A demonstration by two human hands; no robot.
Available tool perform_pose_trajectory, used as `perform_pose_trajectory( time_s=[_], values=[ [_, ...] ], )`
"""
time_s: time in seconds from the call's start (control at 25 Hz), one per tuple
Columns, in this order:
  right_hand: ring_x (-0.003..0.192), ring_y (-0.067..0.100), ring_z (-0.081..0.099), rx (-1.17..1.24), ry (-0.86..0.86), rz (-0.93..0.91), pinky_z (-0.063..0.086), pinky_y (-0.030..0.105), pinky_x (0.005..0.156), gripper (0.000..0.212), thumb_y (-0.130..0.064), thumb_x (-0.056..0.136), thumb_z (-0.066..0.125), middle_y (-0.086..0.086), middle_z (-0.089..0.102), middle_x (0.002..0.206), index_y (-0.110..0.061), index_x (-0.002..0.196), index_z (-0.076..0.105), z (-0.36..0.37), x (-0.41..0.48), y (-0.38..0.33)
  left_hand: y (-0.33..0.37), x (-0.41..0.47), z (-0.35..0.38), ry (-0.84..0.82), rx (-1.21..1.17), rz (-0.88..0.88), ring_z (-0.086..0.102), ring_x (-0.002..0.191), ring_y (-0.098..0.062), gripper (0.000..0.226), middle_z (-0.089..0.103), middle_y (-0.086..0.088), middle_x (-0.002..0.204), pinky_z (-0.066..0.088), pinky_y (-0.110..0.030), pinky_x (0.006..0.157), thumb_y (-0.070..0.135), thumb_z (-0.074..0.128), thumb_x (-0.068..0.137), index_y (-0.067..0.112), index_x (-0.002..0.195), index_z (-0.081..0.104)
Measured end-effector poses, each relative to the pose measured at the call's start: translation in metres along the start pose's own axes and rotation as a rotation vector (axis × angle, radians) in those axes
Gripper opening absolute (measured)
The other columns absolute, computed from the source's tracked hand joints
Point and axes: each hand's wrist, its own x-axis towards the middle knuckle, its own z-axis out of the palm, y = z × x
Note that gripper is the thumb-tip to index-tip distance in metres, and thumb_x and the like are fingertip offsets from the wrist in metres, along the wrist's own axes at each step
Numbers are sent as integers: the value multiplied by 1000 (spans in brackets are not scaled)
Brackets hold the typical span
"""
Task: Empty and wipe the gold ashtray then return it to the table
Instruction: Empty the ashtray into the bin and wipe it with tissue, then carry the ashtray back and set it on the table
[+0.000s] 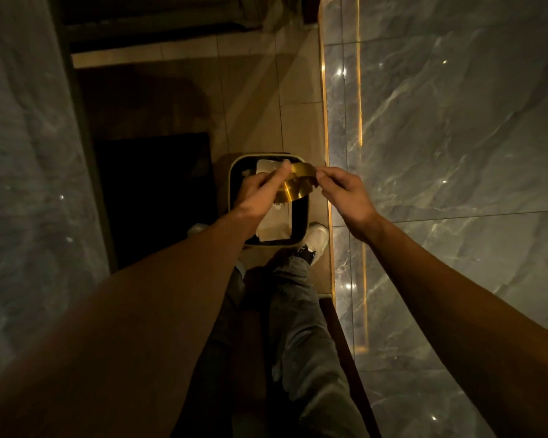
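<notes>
The gold ashtray [295, 184] is held tilted on its side over a dark square waste bin [299, 216] on the floor. My left hand [260, 188] grips the ashtray's left edge, and its fingertips also touch a pale tissue [268, 167] behind the rim. My right hand [345, 191] pinches the ashtray's right rim with thumb and fingers. White paper [274, 227] lies inside the bin below. The ashtray's inside faces away, so its contents are hidden.
A glossy grey marble wall [456, 153] with a lit gold strip [325, 121] runs along the right. Another marble surface [19, 153] stands at the left. A dark mat [152, 191] lies left of the bin. My legs and a white shoe [317, 240] are beside the bin.
</notes>
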Motion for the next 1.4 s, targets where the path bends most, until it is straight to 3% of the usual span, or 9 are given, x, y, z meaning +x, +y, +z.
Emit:
perform_pose_trajectory(
  time_s=[0.08, 0.24, 0.4, 0.52, 0.6, 0.8, 1.0, 1.2, 1.4],
  values=[
    [108, 16, 61, 37, 17, 3, 47, 31, 99, 20, -20, 98, 54, 2, 66, 107, -15, 112, 67, -1, -15, -12, 10, -15, -1, -16, -57, -20, 60, 113, -18, 62, 66, -4, 118, 44, -42, 106, 73, 51, 80, 21, 108, 66],
    [101, 18, 62, 88, 69, -32, 50, 38, 98, 10, -22, 98, 56, 6, 66, 102, -22, 96, 65, 1, -43, -38, 31, -44, -3, -12, -180, -125, 55, 125, -23, 49, 52, -9, 141, 51, -28, 82, 51, 40, 99, 20, 137, 47],
    [97, 18, 62, 204, 125, -42, 56, 30, 85, 8, -20, 98, 55, 7, 63, 101, -15, 100, 62, -4, -74, -71, 53, -85, -1, -33, -188, -11, 43, 138, -25, 48, 42, -5, 151, 43, -38, 104, 45, 35, 102, 28, 148, 35],
    [102, 21, 63, 287, 152, -47, 58, 30, 81, 20, -22, 99, 53, 3, 62, 101, -12, 115, 61, -9, -101, -97, 62, -118, -1, -113, -150, 197, 34, 143, -22, 51, 37, 2, 155, 33, -47, 115, 51, 45, 97, 43, 146, 33],
    [107, 22, 63, 334, 152, -51, 58, 30, 79, 27, -24, 99, 52, 0, 64, 106, -15, 124, 61, -10, -122, -114, 65, -144, -7, -155, -11, 311, 34, 143, -19, 68, 36, 6, 155, 32, -46, 116, 51, 63, 86, 48, 145, 30],
    [106, 23, 66, 309, 118, -79, 58, 31, 73, 28, -25, 100, 51, 1, 66, 113, -22, 125, 61, -2, -182, -159, 73, -210, -40, -214, 260, 547, 45, 129, -7, 115, 40, 14, 144, 44, -18, 96, 17, 89, 64, 39, 151, 17],
    [108, 24, 64, 257, 23, -201, 59, 40, 78, 27, -24, 101, 48, 1, 60, 118, -21, 125, 61, 25, -235, -206, 81, -269, -83, -69, 244, 781, 50, 120, -1, 103, 40, 13, 139, 53, -16, 87, 17, 90, 61, 36, 144, 32],
    [116, 18, 61, 77, 5, -333, 59, 34, 81, 33, -18, 97, 54, -5, 62, 120, -16, 129, 59, 81, -284, -244, 66, -317, -149, -9, 142, 874, 54, 127, -13, 105, 50, 1, 143, 52, -37, 101, 34, 93, 52, 40, 141, 37],
    [126, 14, 55, -129, -176, -485, 52, 34, 96, 70, -21, 72, 80, 1, 59, 133, -17, 136, 52, 157, -339, -265, 35, -369, -239, 65, 138, 986, 53, 127, -6, 99, 55, 11, 137, 46, -37, 109, 43, 92, 50, 44, 136, 43]
  ],
)
